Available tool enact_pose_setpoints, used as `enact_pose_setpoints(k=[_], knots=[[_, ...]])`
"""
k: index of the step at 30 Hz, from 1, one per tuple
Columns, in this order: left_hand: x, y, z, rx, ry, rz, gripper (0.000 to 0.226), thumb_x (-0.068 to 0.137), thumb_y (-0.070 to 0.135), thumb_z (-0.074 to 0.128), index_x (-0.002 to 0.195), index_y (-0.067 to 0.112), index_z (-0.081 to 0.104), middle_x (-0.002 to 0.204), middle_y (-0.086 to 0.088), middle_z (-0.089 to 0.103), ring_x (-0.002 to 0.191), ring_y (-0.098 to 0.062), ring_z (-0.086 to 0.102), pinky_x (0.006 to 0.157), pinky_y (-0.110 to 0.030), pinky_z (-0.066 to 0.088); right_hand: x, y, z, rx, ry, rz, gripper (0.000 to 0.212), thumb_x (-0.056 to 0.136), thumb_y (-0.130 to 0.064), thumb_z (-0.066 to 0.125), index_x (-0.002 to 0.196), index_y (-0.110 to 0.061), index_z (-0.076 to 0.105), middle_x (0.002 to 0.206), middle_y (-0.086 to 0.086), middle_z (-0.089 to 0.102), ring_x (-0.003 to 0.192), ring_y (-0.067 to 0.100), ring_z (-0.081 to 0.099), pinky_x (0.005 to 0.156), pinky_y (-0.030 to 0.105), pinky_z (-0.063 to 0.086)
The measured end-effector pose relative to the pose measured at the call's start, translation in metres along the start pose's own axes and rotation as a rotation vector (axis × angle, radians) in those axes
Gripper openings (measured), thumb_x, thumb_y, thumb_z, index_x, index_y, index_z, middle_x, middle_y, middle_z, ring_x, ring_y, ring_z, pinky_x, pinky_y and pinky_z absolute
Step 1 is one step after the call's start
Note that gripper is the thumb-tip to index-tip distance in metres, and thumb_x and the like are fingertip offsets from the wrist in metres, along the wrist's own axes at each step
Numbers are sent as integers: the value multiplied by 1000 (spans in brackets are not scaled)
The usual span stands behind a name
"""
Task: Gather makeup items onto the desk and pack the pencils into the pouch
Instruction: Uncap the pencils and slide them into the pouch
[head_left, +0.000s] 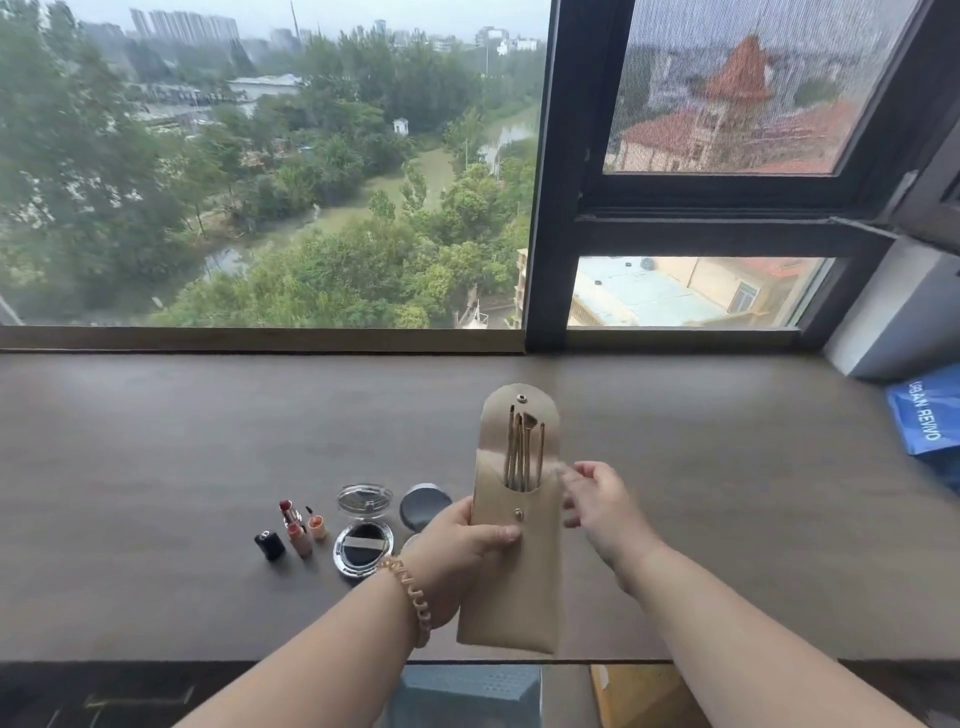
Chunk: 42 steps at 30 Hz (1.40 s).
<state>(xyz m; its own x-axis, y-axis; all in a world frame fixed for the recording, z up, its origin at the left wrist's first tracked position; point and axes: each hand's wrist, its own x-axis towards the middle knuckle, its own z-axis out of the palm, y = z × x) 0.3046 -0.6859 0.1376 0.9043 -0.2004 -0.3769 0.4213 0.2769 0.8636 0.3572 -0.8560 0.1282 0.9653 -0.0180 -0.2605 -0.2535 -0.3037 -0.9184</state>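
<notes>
Beige pouch (519, 587), blue "URBAN REVIVO" bag (927, 423)

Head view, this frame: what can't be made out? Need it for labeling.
Head view:
- Pencils: lower ends hidden inside the pouch; count too small to tell.
- Right hand: motion-blurred; contact with the pouch unclear.
- Dark round jar: partly hidden behind the left hand.
- Blue bag: cut off by the right edge.
</notes>
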Motion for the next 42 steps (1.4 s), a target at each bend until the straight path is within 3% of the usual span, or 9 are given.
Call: enact_pose_setpoints(k=[4,8,11,14,20,25,29,35,42], knots=[[15,-15,2,0,78,-74,18,87,-8,54,95,4,65,82,-10,74,65,-18,71,59,-28,59,-7,23,10,95,-185,49,23,86,-6,62,106,-16,59,84,7,69,68,10,64,57,18,48],[30,-44,-2,250,167,-185,22,76,0,66,95,9,60,72,-3,61,47,-12,55,46,-21,44,5,47,10,149,-49,90,26,86,1,60,105,-17,58,82,14,67,70,20,65,61,30,53],[45,-75,-13,482,227,-226,28,72,4,69,97,12,59,70,-2,57,45,-11,47,45,-21,42,17,71,11,103,0,128,27,87,0,59,106,-18,58,81,16,63,71,23,61,67,35,53],[56,-92,-17,650,285,-219,37,61,19,71,97,17,63,76,-1,64,58,-15,56,62,-30,53,27,90,14,35,12,133,27,86,-3,61,108,-19,60,73,10,61,67,20,61,67,37,53],[73,-102,-17,856,380,-165,29,74,16,63,103,20,62,93,-1,67,83,-16,61,71,-22,43,49,107,27,-145,61,100,22,83,-12,63,101,-25,59,63,-2,54,60,15,55,60,30,45],[84,-106,-11,955,392,-119,34,76,21,61,109,22,61,100,0,68,93,-17,60,77,-23,43,57,112,27,-245,128,55,21,85,-15,62,100,-28,55,69,1,59,67,16,56,55,26,39],[91,-109,-1,954,383,-116,34,77,18,58,111,22,61,104,0,68,98,-18,61,83,-24,46,59,120,20,-310,165,93,22,87,-18,60,108,-20,59,74,1,62,72,20,59,63,30,40],[98,-116,10,983,403,-149,31,78,19,57,109,20,59,105,-3,66,99,-21,61,84,-28,49,65,124,16,-436,183,124,22,85,-25,59,106,-25,59,79,-3,63,82,26,60,75,40,50],[102,-120,14,1162,391,-135,25,82,22,56,105,13,55,108,-8,65,105,-27,58,86,-34,49,64,125,20,-488,177,107,27,83,-22,60,110,-20,58,99,8,62,92,28,57,81,42,48]])
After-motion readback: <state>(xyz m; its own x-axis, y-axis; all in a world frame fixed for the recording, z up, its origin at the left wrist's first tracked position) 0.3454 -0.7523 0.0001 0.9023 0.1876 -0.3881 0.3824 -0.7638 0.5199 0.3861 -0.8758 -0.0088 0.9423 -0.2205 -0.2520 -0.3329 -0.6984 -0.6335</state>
